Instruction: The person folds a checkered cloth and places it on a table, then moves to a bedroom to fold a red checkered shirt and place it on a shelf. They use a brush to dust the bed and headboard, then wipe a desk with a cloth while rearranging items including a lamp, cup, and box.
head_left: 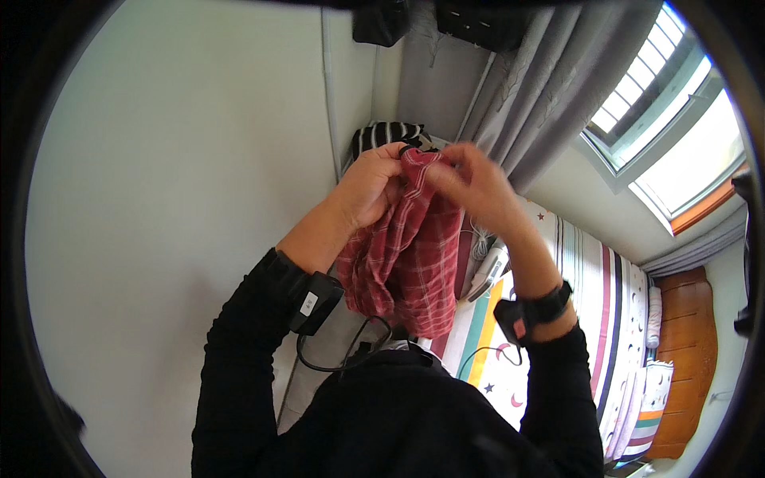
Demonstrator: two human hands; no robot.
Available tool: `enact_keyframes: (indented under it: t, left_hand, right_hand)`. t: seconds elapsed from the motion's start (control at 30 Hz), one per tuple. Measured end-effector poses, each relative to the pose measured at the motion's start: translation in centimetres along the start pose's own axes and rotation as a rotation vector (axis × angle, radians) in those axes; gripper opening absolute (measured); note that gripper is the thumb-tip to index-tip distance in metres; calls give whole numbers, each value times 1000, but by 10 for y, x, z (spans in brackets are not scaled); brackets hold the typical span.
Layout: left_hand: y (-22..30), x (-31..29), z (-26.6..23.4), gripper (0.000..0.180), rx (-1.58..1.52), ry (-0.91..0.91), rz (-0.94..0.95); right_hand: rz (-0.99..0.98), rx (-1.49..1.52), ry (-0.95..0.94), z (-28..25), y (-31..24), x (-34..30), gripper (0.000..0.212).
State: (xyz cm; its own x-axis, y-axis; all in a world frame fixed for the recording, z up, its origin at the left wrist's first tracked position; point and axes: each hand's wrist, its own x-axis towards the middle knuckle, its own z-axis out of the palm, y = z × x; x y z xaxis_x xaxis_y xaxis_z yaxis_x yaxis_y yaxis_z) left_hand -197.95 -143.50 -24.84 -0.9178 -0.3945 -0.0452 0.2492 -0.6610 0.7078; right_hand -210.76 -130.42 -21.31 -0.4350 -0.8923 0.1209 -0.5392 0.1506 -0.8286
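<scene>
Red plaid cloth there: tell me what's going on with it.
A person is holding the red plaid cloth up by its top end. The left hand grips it there; the right hand, blurred, is at the same end, its exact grip unclear. The rest hangs in folds, with a striped bed to the right.

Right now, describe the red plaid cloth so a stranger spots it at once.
From the patterned bed on the right, go left to the picture's middle. There the left grip holds the red plaid cloth, right grip at its top. Its pale lines cross on red; the black-and-white cloth beyond shows only stripes.
</scene>
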Motion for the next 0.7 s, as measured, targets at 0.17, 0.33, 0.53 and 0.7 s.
enact_keyframes:
  t: [0.17,0.33,0.53,0.7]
  left_hand:
    - [-17,6,-10,21,-84,52,22]
    - [-17,-4,-16,22,-44,-10,62]
    - [3,-20,-11,24,50,54,25]
    - [10,-27,-15,26,104,59,72]
  right_hand:
    - [48,-117,139,27,13,-21,46]
    - [-44,266,157,31,28,-18,27]
    - [-249,138,6,30,24,-14,26]
    - [-105,359,123,36,14,-12,32]
